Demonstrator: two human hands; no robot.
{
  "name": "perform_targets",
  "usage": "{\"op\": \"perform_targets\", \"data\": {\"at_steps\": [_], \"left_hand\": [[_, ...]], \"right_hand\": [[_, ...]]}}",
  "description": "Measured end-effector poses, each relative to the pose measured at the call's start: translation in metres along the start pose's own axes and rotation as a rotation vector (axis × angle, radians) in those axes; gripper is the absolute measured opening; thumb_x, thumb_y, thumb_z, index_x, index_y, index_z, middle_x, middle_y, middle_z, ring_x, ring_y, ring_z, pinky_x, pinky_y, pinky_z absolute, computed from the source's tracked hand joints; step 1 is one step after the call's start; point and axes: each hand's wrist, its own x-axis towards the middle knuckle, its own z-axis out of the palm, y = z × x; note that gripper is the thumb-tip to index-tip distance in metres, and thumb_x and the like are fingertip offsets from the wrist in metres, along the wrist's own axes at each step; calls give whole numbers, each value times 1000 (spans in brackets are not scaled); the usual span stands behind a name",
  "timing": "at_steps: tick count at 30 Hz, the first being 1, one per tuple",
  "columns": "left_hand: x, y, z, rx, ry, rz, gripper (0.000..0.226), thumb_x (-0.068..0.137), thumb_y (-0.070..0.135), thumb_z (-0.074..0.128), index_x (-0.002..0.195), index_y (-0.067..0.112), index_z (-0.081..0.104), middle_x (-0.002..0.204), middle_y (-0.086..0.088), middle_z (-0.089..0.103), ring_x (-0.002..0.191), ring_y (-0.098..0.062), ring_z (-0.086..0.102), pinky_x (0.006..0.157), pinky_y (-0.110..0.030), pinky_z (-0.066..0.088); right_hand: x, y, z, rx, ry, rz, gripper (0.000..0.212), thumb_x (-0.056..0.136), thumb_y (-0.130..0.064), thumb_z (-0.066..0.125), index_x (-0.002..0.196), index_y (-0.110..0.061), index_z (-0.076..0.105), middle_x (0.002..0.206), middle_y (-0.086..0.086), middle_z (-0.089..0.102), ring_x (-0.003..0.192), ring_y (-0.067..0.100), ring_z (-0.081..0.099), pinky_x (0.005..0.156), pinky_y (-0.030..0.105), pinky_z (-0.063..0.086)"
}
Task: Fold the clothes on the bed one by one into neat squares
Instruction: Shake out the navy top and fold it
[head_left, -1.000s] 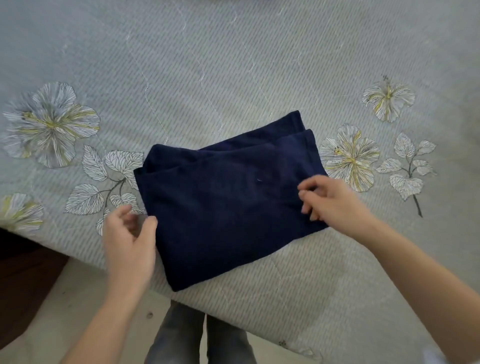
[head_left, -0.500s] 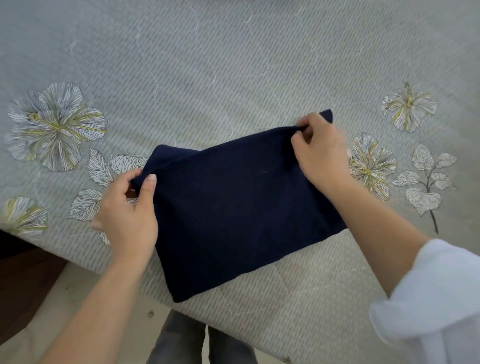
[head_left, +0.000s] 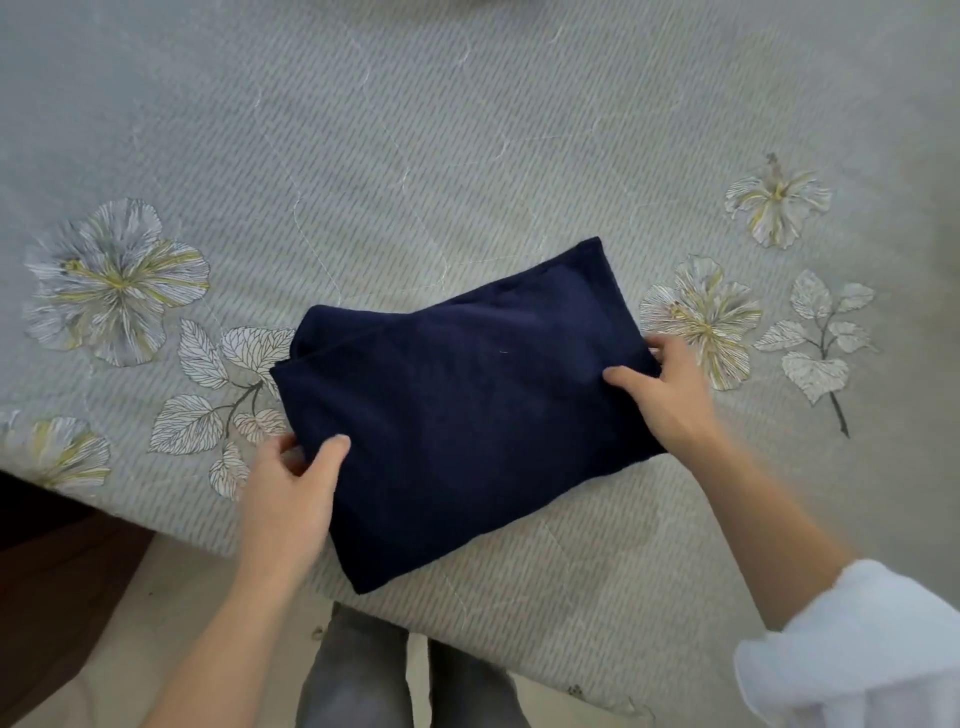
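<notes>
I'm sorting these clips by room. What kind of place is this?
Probably a bedroom: a quilted flowered bedspread with a folded navy garment lying on it, and floor below its edge.

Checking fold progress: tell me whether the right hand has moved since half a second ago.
Yes. The right hand slid toward the person, from the far corner of the navy garment to below the printed flower.

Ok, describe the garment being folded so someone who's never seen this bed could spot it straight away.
Look at the pale striped quilt covering the bed, near its front edge. Between the printed leaf sprig and the yellow-centred flower lies a folded navy garment, gripped at its sides by the left hand and right hand. It is the only dark, plain thing there.
</notes>
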Motion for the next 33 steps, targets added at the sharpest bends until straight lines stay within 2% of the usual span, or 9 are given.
{"op": "perform_targets", "data": {"at_steps": [3, 6, 9, 12, 15, 21, 27, 30, 33], "left_hand": [[-9, 2, -4, -24, -123, -65, 33, 85, 20, 64, 114, 17, 50, 109, -2, 60, 96, -19, 57, 79, -34, 43], [-19, 18, -16, -53, -220, -43, 31, 86, 12, 63, 113, 18, 48, 106, -3, 60, 94, -18, 58, 81, -36, 47], [-36, 48, -33, 34, -307, 81, 34, 87, 11, 62, 118, 17, 49, 103, -2, 58, 89, -15, 58, 74, -33, 47], [-65, 78, -49, 88, -393, 181, 29, 89, 11, 59, 116, 20, 51, 102, -1, 60, 88, -14, 58, 68, -30, 47], [-102, 100, -55, 147, -487, 272, 25, 89, 14, 59, 110, 26, 52, 99, 0, 61, 89, -17, 60, 72, -34, 49], [-196, 119, -27, 338, -722, 417, 26, 92, 15, 57, 114, 24, 47, 94, -1, 61, 83, -16, 61, 61, -28, 45], [-305, 114, 37, 494, -928, 550, 21, 91, 14, 57, 112, 18, 54, 95, -11, 68, 82, -25, 66, 63, -34, 51], [-371, 107, 77, 567, -1032, 659, 15, 90, 14, 58, 104, 17, 57, 86, -11, 70, 77, -26, 68, 63, -35, 52], [-444, 92, 118, 603, -1120, 753, 15, 88, 16, 60, 102, 20, 58, 87, -12, 70, 80, -28, 68, 71, -39, 54]], "right_hand": [[-21, 0, -8, 131, -80, 125, 35, 76, -14, 74, 109, -8, 62, 98, 4, 68, 89, 21, 65, 67, 28, 50], [-54, -8, -21, 205, -112, 156, 18, 77, -6, 69, 95, -10, 67, 86, 3, 69, 81, 21, 65, 61, 27, 46], [-100, -10, -39, 186, -138, 167, 11, 79, -9, 66, 90, -12, 66, 87, 4, 69, 82, 21, 63, 64, 28, 46], [-159, 6, -61, 240, -115, 233, 12, 80, -17, 66, 92, -17, 67, 92, 3, 71, 88, 22, 65, 79, 37, 53], [-226, 27, -85, 394, -46, 288, 16, 82, -18, 66, 98, -18, 68, 98, 2, 71, 91, 21, 66, 80, 37, 53], [-339, 77, -146, 607, 170, 346, 9, 86, -15, 65, 90, -24, 66, 97, -2, 69, 91, 18, 64, 82, 35, 53], [-426, 150, -205, 756, 395, 364, 11, 86, -16, 66, 95, -24, 67, 96, -4, 69, 86, 14, 65, 66, 26, 50], [-470, 198, -240, 796, 498, 356, 13, 86, -16, 67, 97, -23, 67, 97, -5, 69, 87, 12, 65, 66, 24, 49], [-516, 251, -278, 831, 579, 351, 13, 86, -18, 67, 97, -26, 67, 97, -5, 71, 89, 14, 67, 67, 25, 50]]}}
